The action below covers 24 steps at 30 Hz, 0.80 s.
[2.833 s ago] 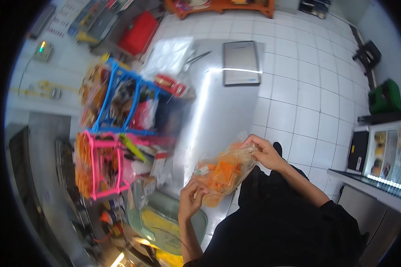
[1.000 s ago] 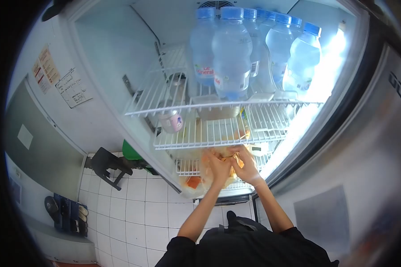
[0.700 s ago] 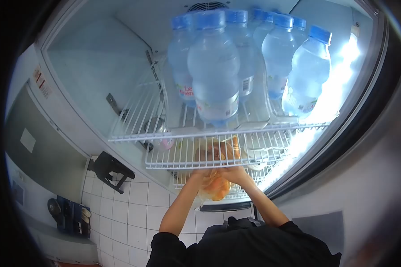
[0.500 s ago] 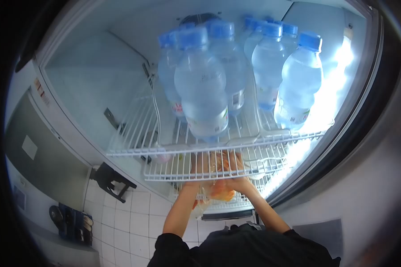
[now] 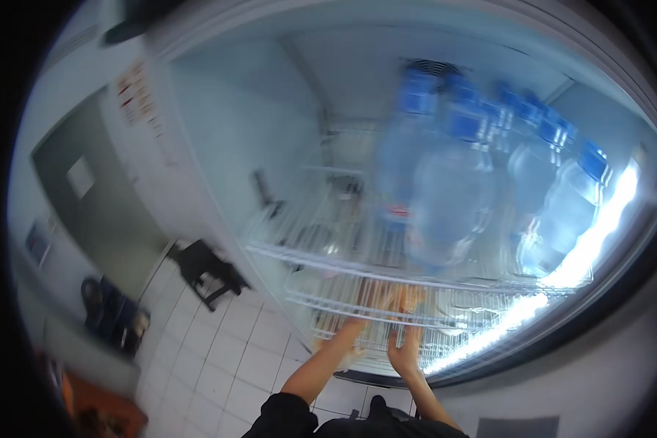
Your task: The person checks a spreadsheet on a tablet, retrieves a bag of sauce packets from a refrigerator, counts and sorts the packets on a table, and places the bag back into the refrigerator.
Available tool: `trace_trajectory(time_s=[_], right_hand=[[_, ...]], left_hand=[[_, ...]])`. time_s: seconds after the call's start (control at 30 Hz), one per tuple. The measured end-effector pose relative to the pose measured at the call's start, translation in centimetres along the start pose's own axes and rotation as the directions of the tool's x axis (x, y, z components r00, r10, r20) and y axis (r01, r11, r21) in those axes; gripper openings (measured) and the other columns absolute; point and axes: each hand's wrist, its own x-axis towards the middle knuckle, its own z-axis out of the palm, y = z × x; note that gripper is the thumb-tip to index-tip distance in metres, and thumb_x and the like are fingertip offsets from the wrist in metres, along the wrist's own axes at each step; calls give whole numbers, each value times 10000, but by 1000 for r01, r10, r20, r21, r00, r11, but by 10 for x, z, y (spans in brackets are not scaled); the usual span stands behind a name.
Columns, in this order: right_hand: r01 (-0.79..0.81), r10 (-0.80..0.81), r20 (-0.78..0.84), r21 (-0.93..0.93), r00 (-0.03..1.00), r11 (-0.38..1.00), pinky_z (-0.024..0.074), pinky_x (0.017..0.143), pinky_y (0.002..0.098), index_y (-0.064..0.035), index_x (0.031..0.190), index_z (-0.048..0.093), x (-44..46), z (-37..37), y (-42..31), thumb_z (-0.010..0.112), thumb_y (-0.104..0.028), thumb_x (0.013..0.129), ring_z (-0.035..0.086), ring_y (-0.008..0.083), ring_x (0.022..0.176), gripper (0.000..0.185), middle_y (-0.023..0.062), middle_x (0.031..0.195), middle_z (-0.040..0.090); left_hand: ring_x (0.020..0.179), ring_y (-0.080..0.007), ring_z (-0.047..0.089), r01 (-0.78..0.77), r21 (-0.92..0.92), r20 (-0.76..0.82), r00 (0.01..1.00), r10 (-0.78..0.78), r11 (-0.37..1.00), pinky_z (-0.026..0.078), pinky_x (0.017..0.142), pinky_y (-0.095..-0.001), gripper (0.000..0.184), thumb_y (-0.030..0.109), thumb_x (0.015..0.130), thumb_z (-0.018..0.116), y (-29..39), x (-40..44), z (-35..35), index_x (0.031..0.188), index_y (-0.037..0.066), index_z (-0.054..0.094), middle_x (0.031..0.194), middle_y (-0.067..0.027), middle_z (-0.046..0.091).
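Observation:
An orange item in clear plastic lies inside the refrigerator, seen through the wires of a shelf. My right hand is just below and in front of it, at the shelf's front edge, with its fingers apart and nothing visible in them. My left hand reaches under the shelf beside the orange item; its fingers are hidden behind the wires and blurred. A pale plastic bag shows below my left forearm.
Several blue-capped water bottles stand on the upper wire shelf. A lit strip runs down the refrigerator's right side. A black stool stands on the tiled floor at the left, near a grey door.
The view has gone from the metal table to the open refrigerator. The orange bag, earlier between both hands, is now on a lower level, and my right hand has drawn back from it.

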Motion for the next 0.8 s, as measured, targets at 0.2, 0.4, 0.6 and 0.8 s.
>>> trace_trajectory(time_s=[0.2,0.4,0.6,0.8], right_hand=[[94,-117,100,208,988,973,381,740,343,-21,1149,562,-47,31,-80,510,73,787,489,270,905,377,124,990,551],[34,-390,735,448,555,893,404,733,314,-48,1204,541,-165,133,-164,546,61,779,492,232,864,439,99,950,557],[278,-629,712,701,-311,656,401,889,432,-89,1148,570,-340,304,-149,641,-194,771,541,314,1027,398,135,1029,613],[362,-70,882,262,-466,895,405,960,493,-119,1102,604,-432,382,-161,646,-286,790,599,329,975,357,131,905,667]], left_hand=[[915,-236,678,537,-74,456,767,-450,840,534,782,-329,356,213,953,590,15,-116,-214,1289,100,557,1080,-146,669],[1203,-356,535,598,802,-67,75,-995,-9,431,957,-542,470,454,950,507,25,-383,-429,1308,151,539,1256,-138,598],[1206,-394,523,815,176,-558,-380,-738,-553,418,975,-570,543,537,922,498,115,-586,-490,1308,157,531,1280,-155,576],[1257,-365,508,917,-64,-261,-396,-880,-394,413,996,-573,654,581,911,494,91,-716,-488,1401,148,461,1385,-159,516]])
